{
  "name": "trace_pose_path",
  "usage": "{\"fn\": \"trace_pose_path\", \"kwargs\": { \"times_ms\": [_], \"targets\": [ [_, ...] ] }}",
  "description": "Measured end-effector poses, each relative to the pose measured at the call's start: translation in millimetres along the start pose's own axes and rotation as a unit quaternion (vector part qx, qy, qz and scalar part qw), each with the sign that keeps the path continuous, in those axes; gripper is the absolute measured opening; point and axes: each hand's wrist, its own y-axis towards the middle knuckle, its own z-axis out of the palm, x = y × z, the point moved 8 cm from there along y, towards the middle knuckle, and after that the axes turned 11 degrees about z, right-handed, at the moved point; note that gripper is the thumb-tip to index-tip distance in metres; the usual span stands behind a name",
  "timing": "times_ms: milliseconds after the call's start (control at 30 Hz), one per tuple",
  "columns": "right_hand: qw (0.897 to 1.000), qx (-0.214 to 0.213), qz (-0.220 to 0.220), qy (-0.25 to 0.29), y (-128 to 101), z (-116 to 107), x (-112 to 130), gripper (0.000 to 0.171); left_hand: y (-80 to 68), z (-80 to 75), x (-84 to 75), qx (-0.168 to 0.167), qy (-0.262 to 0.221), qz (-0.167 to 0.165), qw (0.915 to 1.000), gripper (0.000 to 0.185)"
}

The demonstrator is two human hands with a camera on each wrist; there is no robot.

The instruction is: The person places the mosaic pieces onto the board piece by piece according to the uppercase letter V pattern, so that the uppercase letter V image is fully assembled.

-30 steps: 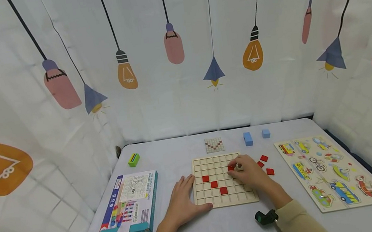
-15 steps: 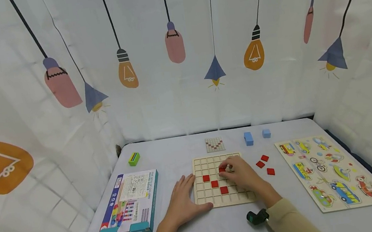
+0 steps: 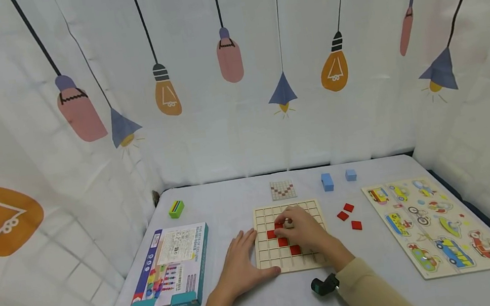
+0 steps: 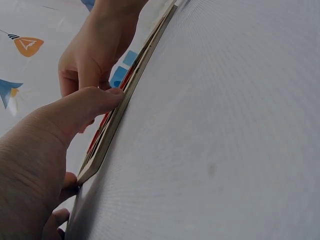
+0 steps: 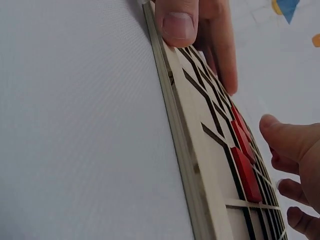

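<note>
From the head view your right hand (image 3: 302, 227) sits over the upper middle of the wooden grid board (image 3: 267, 262), fingers curled down on a red tile (image 3: 278, 226) that they pinch at the board's second or third row. Your left hand (image 3: 239, 266) lies flat with straight fingers against the board's left edge, thumb along its near-left corner. Only this view shows the surroundings: three loose red tiles (image 3: 347, 215) on the tabletop (image 3: 223, 201) right of the board, a small pattern card (image 3: 282, 189) beyond it, two blue blocks (image 3: 335, 179), a green block (image 3: 176, 209), a boxed game (image 3: 169, 268) to the left and a vehicle puzzle (image 3: 433, 227) to the right.

The right wrist view gives what the head view cannot: the board edge-on (image 5: 190, 165), red tiles (image 5: 244, 165) seated in their cells, and the left thumb (image 5: 175, 22) pressed on the rim. The left wrist view shows the same thumb (image 4: 85, 107) touching the board's edge (image 4: 112, 135) (the pinched tile itself is hidden there).

Against one second ago: the right hand has shifted leftward across the board, carrying the tile from the right-centre columns toward the left-centre ones. The left hand has not moved.

The board is roughly square, lying flat, edges squared to the tabletop's front; the seated tiles run diagonally from upper left down to the right.
</note>
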Motion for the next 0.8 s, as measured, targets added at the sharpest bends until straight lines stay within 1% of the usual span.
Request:
{"fn": "trace_pose_path", "kwargs": {
  "times_ms": [200,467,800],
  "targets": [
    [1.0,0.003,-0.016,0.003,3.9,7.0,8.7,0.025,1.1,1.3,0.6,-0.002,-0.004,0.005,1.0,0.124],
    [0.999,-0.024,-0.032,-0.003,13.2,16.8,15.9,0.022,1.5,1.2,1.5,-0.004,0.001,0.009,1.0,0.123],
    [0.999,-0.017,-0.029,-0.015,23.1,26.9,26.5,0.024,0.6,0.0,1.7,-0.002,-0.001,0.01,0.9999,0.125]
  ]
}}
